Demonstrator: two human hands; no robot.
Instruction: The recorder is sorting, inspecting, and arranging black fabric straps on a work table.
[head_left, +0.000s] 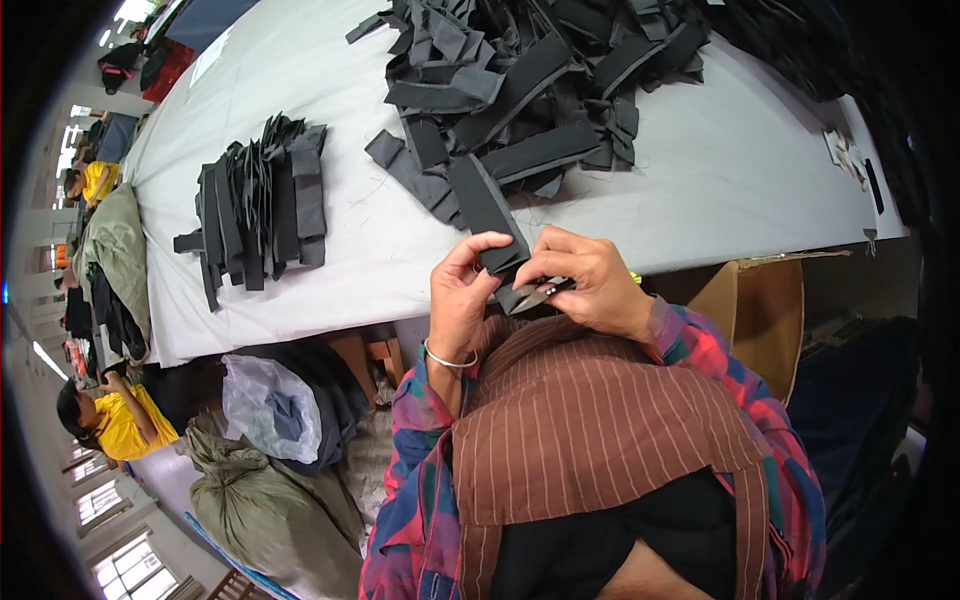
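Note:
Between my hands, at the table's near edge, is a dark grey fabric strip. My left hand pinches its near end between thumb and fingers. Close beside it, my right hand is closed around small thread snips, whose pointed metal blades lie against the strip's near end. Part of the snips is hidden by my fingers. Just beyond the strip lies a loose heap of similar dark strips. A neater row of strips stands to the left on the white-covered table.
An open cardboard box stands below the table edge at right. Dark fabric lies at the far right. At lower left are a clear plastic bag and a green sack. People in yellow are farther left.

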